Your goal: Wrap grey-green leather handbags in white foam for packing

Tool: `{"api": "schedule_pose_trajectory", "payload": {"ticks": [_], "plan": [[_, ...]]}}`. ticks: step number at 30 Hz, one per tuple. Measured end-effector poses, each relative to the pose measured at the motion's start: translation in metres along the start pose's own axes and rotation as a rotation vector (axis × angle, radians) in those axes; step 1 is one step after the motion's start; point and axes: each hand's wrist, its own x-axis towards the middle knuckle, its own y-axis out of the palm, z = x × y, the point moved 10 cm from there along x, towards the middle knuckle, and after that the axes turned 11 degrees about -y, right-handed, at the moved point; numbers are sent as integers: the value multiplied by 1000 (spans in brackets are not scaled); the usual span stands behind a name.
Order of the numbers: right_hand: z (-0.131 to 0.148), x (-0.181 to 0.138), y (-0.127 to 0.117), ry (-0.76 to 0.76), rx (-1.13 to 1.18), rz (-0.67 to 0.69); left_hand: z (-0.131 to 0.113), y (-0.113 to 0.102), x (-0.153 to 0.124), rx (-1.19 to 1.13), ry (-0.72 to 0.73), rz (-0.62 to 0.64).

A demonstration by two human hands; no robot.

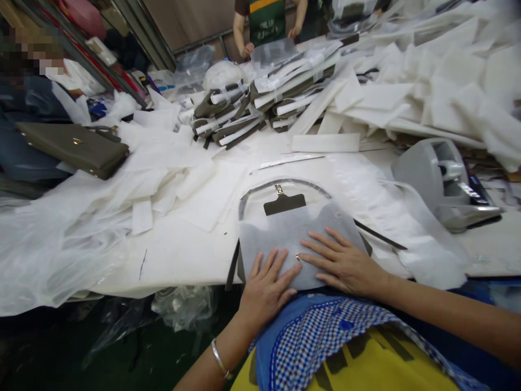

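In the head view, our left hand [266, 288] lies flat at seven o'clock and our right hand [348, 265] at four on the pale sheet [264, 236] over a green bag [285, 205], low in the middle, fingers spread wide, hiding part of it. Around it we see a grey machine [425, 174] at two, bundles [260, 106] at eleven and a second bag [77, 146] at ten. At twelve, a person [271, 16] wears an apron [266, 39] with blurry letters [268, 25].

Clasp [279, 189] — glossy metal; covering sheet [264, 234] — matt (paper-like); tape dispenser [419, 176], smooth plastic.
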Motion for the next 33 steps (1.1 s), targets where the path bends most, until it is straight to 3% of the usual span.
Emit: {"api": "schedule_pose_trajectory", "payload": {"ticks": [7, 10, 13, 17, 20, 23, 25, 29, 33], "plan": [[5, 3, -5, -86, -138, -98, 4, -9, -4, -64, 64, -175], [-3, -4, 2, -139, -99, -162, 15, -3, -9, -147, 106, -206], [-17, -17, 22, -150, 55, -192, 32, 14, -14, -269, 63, -149], [-38, -26, 31, -82, 273, -139, 49, 28, -12, -396, -5, 38], [-54, -13, 10, -21, 286, -98, 57, 10, 9, -453, -22, 64], [-72, 14, -11, 16, 160, -85, 66, -27, 45, -414, -85, -135], [-80, 31, -13, 33, 79, -77, 64, -39, 67, -282, -100, -227], [-86, 46, 1, 71, -3, -7, 66, -20, 94, -82, -157, -101], [-89, 50, -7, 125, -11, 16, 74, -11, 97, -119, -212, -5]]}}
